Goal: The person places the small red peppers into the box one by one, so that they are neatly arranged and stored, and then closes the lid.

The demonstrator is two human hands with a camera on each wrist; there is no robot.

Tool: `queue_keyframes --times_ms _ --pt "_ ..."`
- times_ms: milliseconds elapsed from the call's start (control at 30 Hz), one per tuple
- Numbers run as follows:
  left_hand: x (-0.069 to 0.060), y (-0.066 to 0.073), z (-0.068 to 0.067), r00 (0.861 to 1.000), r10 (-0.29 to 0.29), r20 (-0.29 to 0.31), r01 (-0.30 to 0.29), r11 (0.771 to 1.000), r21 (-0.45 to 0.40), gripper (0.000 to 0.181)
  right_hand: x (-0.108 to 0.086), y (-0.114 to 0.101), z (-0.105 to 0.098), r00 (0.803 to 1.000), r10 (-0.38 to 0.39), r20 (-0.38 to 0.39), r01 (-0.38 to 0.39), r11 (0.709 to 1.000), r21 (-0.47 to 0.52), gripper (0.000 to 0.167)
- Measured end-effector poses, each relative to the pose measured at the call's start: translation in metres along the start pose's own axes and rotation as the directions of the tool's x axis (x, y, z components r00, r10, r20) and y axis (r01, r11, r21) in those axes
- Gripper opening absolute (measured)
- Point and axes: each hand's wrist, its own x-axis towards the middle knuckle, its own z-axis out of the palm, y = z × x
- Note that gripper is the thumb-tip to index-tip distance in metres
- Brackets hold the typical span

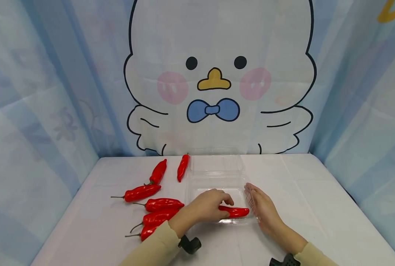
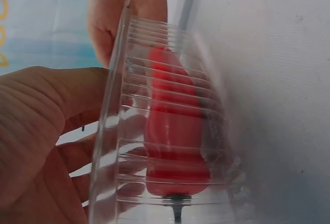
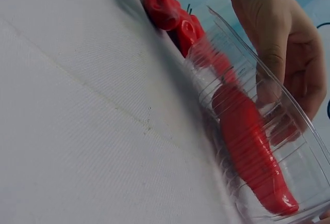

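A red chili pepper (image 1: pixel 236 212) lies along the near side inside a clear plastic clamshell box (image 1: pixel 197 186). My left hand (image 1: pixel 210 205) reaches over the near rim into the box beside the pepper. Its fingers are loosely bent, with a gap between the fingertips and the pepper in the head view. Through the clear ribbed wall, the left wrist view shows the whole pepper (image 2: pixel 175 126), its stem toward the camera. My right hand (image 1: pixel 265 208) rests against the outside of the box's right wall, fingers fairly straight.
Several more red chili peppers (image 1: pixel 142 193) lie on the white table (image 1: pixel 300 192) left of the box, one pepper (image 1: pixel 183 168) close by its back left corner. The box's lid (image 1: pixel 215 164) stands open toward the back. A printed curtain (image 1: pixel 217 133) hangs behind the table.
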Motion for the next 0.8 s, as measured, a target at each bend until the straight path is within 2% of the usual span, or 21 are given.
queue_keyframes --times_ms 400,667,800 --pt "-0.009 0.000 -0.009 0.998 0.048 -0.029 -0.047 0.999 0.019 0.032 0.002 -0.001 -0.001 1.000 0.012 0.002 -0.012 1.000 0.017 0.054" --pt "-0.025 -0.010 -0.021 0.998 0.020 -0.063 -0.022 0.999 -0.030 0.034 0.002 0.000 -0.001 1.000 0.013 0.003 -0.013 1.000 0.013 0.054" --pt "-0.034 -0.017 -0.028 0.996 0.024 -0.086 -0.029 0.998 -0.060 0.035 0.002 0.000 -0.001 1.000 0.001 0.013 -0.001 1.000 0.009 0.054"
